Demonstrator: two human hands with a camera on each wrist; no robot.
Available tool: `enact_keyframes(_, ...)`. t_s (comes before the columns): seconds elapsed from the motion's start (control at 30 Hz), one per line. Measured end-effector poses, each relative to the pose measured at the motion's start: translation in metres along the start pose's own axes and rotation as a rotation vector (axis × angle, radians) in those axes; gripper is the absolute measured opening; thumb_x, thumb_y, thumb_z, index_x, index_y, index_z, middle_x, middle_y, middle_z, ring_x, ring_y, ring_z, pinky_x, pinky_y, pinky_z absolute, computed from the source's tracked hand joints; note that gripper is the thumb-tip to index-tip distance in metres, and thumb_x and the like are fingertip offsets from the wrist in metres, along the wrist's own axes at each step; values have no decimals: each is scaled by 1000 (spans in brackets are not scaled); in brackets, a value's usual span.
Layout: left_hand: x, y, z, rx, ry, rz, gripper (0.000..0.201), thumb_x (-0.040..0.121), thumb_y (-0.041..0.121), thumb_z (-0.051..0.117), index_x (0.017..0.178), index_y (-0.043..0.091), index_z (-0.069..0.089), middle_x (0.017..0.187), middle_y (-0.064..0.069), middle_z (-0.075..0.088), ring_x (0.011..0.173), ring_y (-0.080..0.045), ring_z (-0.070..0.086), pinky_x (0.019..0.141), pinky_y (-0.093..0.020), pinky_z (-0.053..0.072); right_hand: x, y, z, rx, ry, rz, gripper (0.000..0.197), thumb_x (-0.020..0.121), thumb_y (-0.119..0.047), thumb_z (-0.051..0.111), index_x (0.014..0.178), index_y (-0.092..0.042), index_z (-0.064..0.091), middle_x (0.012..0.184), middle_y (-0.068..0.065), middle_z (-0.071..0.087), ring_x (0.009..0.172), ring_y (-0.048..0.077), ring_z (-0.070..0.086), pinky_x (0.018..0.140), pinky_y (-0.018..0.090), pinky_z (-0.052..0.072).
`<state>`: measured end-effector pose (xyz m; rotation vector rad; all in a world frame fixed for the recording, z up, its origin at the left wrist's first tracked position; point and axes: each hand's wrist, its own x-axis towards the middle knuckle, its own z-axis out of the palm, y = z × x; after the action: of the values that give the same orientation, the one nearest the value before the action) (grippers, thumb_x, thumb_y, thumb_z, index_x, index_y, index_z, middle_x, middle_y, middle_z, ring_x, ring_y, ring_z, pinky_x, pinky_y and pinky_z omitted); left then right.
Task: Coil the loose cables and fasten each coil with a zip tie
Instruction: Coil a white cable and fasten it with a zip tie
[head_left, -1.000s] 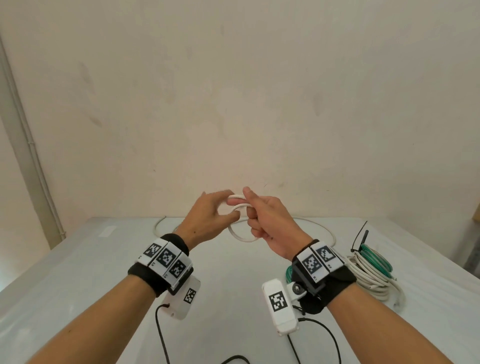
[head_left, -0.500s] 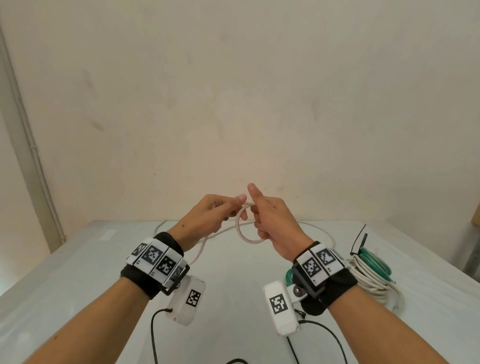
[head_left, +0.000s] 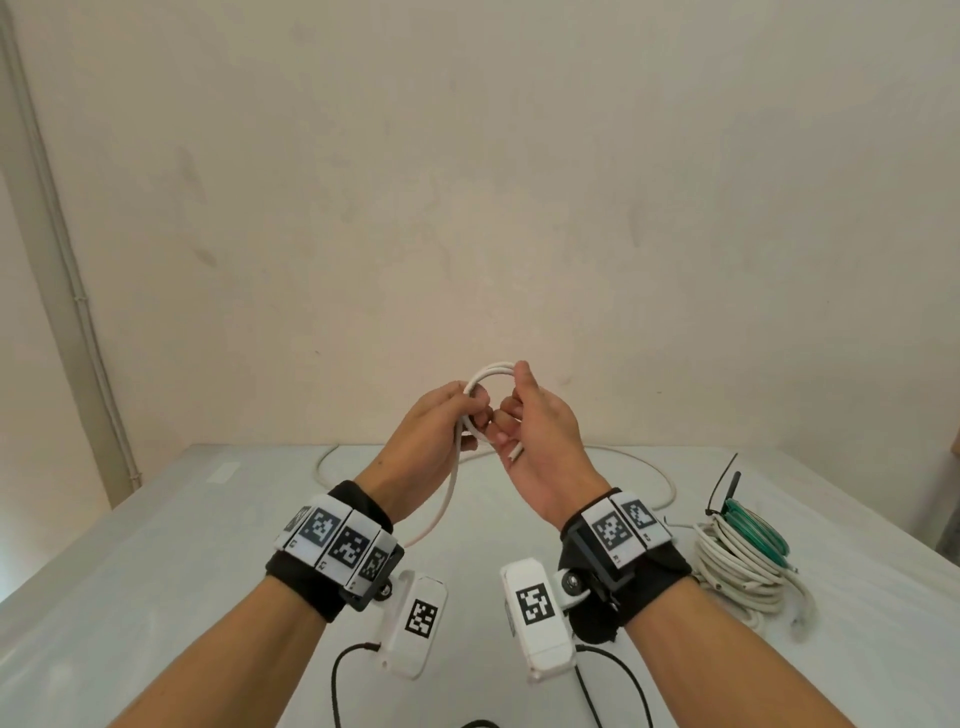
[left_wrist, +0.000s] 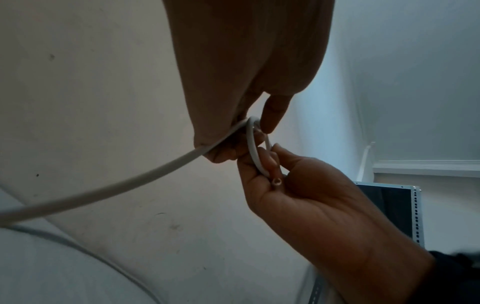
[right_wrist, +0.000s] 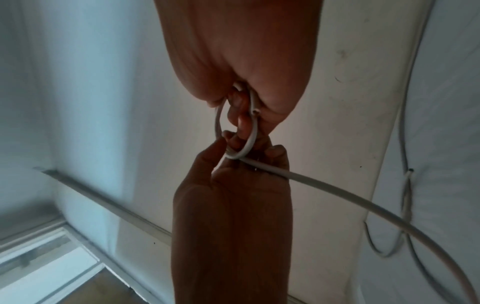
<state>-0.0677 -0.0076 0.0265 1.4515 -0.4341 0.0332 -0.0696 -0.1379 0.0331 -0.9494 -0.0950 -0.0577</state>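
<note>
Above the grey table (head_left: 156, 545): thin white round cable (head_left: 488, 371) pinched in small loops by left hand (head_left: 436, 431), cut end clamped by right hand (head_left: 540, 431), preserving coil shape.

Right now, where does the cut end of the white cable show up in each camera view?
Head: cut end at centre, poking from the right hand.
Left wrist: right of centre, in that palm.
Right wrist: upper centre, at the palm's edge.
Shared landmark: the small loop both hands hold.
</note>
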Motion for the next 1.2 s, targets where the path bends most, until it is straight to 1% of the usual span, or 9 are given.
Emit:
enact_keyframes(0.2, -2, -9, -2, -109, 52, 0, 26, 108, 4, 41, 119, -8, 62, 93, -16, 67, 96, -26, 67, 102, -38, 54, 5, 8, -3, -113, 9, -80, 33, 110, -41, 45, 86, -18, 45, 65, -5, 39, 60, 11, 40, 71, 31, 36)
enact_keyframes(0.3, -2, -5, 0, -204, 125, -5, 27, 109, 3, 40, 120, -3, 64, 79, -8, 61, 82, -20, 63, 89, -32, 56, 3, 12, -2, -389, 36, -150, 34, 110, -47, 37, 94, -20, 49, 86, -6, 44, 79, 11, 42, 76, 27, 34)
enact_keyframes(0.4, 0, -1, -3, -202, 198, 0, 29, 109, 5, 39, 118, 2, 67, 72, 0, 50, 68, -14, 51, 75, -28, 45, 1, 7, -6, -728, -25, -150, 40, 110, -52, 28, 110, -19, 51, 117, -7, 47, 106, 10, 46, 88, 29, 34)
enact_keyframes(0.5, 3, 5, -10, -168, 265, 5, 28, 107, 8, 42, 104, 5, 70, 68, 2, 38, 62, -14, 39, 66, -29, 34, -1, -2, -13, -970, -151, -150, 39, 111, -47, 28, 102, -16, 49, 105, -1, 48, 91, 16, 49, 79, 29, 36)
enact_keyframes(0.6, 4, 11, -12, -213, 286, -36, 19, 101, 11, 47, 97, 5, 65, 64, 4, 35, 59, -13, 34, 65, -31, 33, 1, -5, -17, -882, -250, -99, 26, 111, -36, 39, 95, -17, 47, 79, 0, 40, 67, 15, 41, 64, 29, 38)
enact_keyframes(0.7, 3, 12, -7, -222, 276, -37, 14, 98, 7, 47, 96, 4, 60, 62, 5, 34, 57, -13, 35, 67, -32, 38, 7, -4, -18, -726, -218, -50, 25, 111, -26, 42, 93, -10, 52, 73, 3, 47, 60, 16, 51, 62, 32, 48)
enact_keyframes(0.8, 3, 8, -3, -229, 299, -12, 15, 95, 1, 46, 91, 3, 61, 56, 7, 39, 58, -14, 38, 74, -35, 40, 5, -2, -13, -599, -186, -9, 24, 111, -22, 42, 95, -7, 53, 79, 9, 49, 64, 20, 60, 65, 32, 56)
enact_keyframes(1.0, 5, 9, -3, -250, 326, -9, 14, 94, 2, 46, 87, 3, 59, 58, 2, 41, 59, -15, 45, 79, -38, 40, 1, 10, -8, -563, -151, 43, 24, 111, -21, 39, 105, -4, 55, 83, 13, 61, 90, 40, 77, 94, 45, 61)
enact_keyframes(1.2, 2, 3, 2, -297, 386, 15, 13, 96, -2, 49, 88, 4, 56, 68, -3, 40, 56, -13, 43, 69, -32, 43, -3, 15, 0, -515, -128, 152, 18, 111, -19, 33, 106, -8, 47, 102, 37, 69, 92, 48, 74, 80, 45, 65)
